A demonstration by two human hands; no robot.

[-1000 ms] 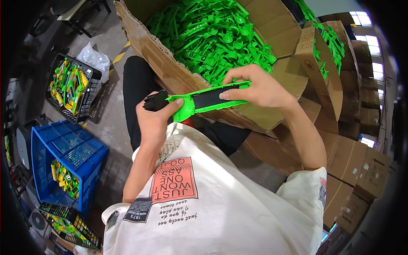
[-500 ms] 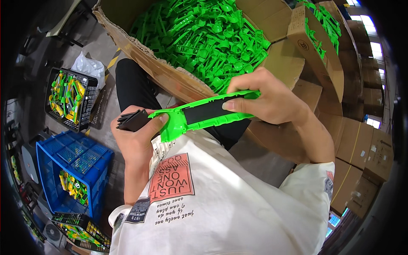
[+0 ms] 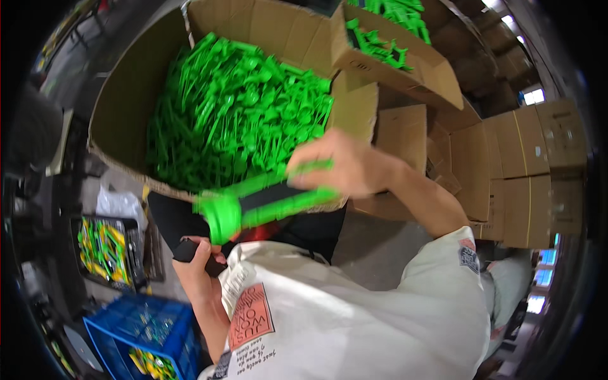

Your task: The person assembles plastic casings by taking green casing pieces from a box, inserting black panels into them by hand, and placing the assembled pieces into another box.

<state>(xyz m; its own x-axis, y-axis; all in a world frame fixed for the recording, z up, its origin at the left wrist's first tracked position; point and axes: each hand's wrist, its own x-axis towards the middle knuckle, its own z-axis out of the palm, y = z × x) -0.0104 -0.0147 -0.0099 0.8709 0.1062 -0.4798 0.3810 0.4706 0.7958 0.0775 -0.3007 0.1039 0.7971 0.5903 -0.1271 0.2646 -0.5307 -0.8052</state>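
Observation:
My right hand [image 3: 345,166], blurred by motion, grips one end of a long green plastic trough-shaped part [image 3: 223,218]. A black strip [image 3: 269,201] lies along the inside of this part. Its wider end points left, over my lap and just above my left hand [image 3: 197,269]. My left hand is closed around a small stack of black strips [image 3: 184,251], whose ends stick out on both sides of the fingers. Beyond the hands, a large open cardboard box [image 3: 126,114] holds a heap of green plastic parts [image 3: 247,107].
More green parts [image 3: 380,47] lie in a carton at the far right. Stacked cartons [image 3: 519,149] stand on the right, with a person's leg [image 3: 510,278] below them. At left are a black crate [image 3: 136,244] of green-yellow pieces and a blue crate [image 3: 142,320].
The green part has moved left and tilted, held now by my right hand alone. My left hand has come away from it and lowered. The view has shifted, showing more of the big box.

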